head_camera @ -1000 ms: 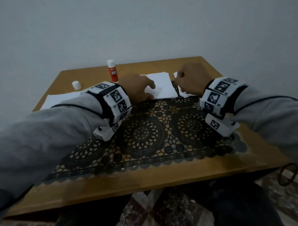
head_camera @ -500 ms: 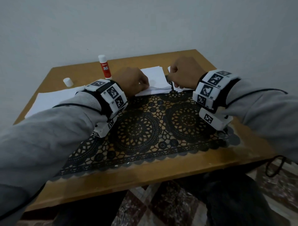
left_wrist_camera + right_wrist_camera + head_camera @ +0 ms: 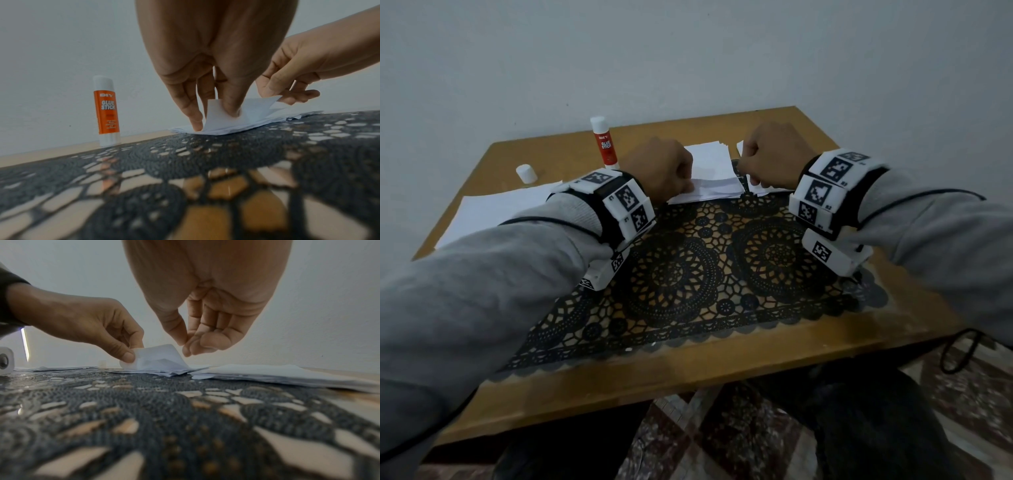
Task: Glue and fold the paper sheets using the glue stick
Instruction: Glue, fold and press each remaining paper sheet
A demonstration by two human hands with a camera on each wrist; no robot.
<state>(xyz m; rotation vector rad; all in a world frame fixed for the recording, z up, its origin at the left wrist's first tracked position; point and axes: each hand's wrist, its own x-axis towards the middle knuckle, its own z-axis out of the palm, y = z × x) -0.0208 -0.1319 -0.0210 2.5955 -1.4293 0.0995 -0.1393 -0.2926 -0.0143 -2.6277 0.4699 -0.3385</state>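
Note:
A small stack of white paper sheets (image 3: 709,161) lies at the far edge of the black lace mat (image 3: 688,274). My left hand (image 3: 681,185) pinches the near left corner of the top sheet (image 3: 252,108) between thumb and finger and curls it up off the stack. My right hand (image 3: 748,171) pinches the same sheet's right corner; in the right wrist view its fingertips (image 3: 186,352) meet beside the raised sheet (image 3: 160,353). The open glue stick (image 3: 604,144) stands upright behind my left hand, and its white cap (image 3: 526,173) stands farther left.
A second pile of white papers (image 3: 767,186) lies under and right of my right hand. A large white sheet (image 3: 493,209) lies flat on the left of the wooden table (image 3: 756,359). A plain wall rises right behind the table.
My left hand went from resting on the stack to pinching the top sheet's corner. The sheet's near edge has lifted. My right hand stayed at the right corner.

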